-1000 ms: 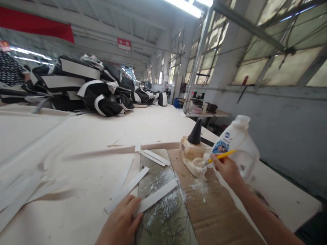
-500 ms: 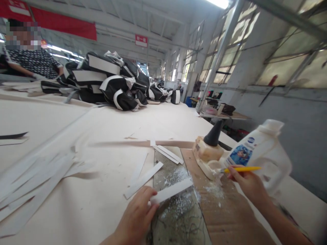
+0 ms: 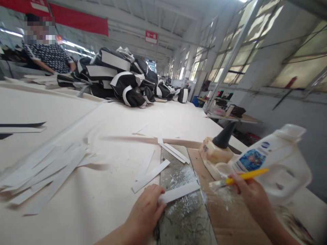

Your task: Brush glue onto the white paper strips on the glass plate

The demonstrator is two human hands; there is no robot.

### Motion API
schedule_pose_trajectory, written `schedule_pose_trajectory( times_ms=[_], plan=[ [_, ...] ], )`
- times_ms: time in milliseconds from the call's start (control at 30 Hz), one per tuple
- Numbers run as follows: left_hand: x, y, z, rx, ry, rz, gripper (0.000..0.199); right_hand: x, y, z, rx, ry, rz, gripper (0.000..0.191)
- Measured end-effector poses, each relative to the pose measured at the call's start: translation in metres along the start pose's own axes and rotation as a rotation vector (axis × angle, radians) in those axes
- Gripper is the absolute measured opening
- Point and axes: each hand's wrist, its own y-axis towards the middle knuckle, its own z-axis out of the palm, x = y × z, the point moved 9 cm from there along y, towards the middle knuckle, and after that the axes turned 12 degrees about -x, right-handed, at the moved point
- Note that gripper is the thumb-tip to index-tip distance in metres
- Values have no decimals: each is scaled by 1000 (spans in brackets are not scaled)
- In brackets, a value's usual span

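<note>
The left hand (image 3: 148, 209) grips the near end of a flat, narrow white strip (image 3: 182, 191) between thumb and fingers, and the strip lies slantwise across a grey-green, stained flat board (image 3: 184, 229). The right hand (image 3: 251, 194) grasps a yellow-handled brush (image 3: 249, 175) whose bristles, coated in white paste, are to the right of the board, over a brown cardboard sheet (image 3: 235, 223); whether they touch the sheet, I cannot tell.

The brush is apart from the strip, so no paste is being spread on it at this moment. Whether the strip's upper face already carries any is too fine to see. White smears and flecks on the board, around the strip, suggest that some brushing has been done there.

Other pieces lie unheld: two slim white strips (image 3: 175, 153) at the board's far end, one more white strip (image 3: 150, 177) reaching over its left edge, and a loose heap of long white strips (image 3: 56, 173) well to its left on the pale-covered desk (image 3: 109, 211). I cannot tell which of them are coated. Beyond the board's right side stand a cream plastic container with a black cone (image 3: 217, 154) and a white plastic jug (image 3: 286, 163).
</note>
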Motion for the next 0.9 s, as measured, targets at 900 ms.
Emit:
schedule_pose_trajectory(
  times_ms=[900],
  plan=[
    [10,1,-2,16,-9,-66,21,47,-7,65,194,-151,-222,29]
  ],
)
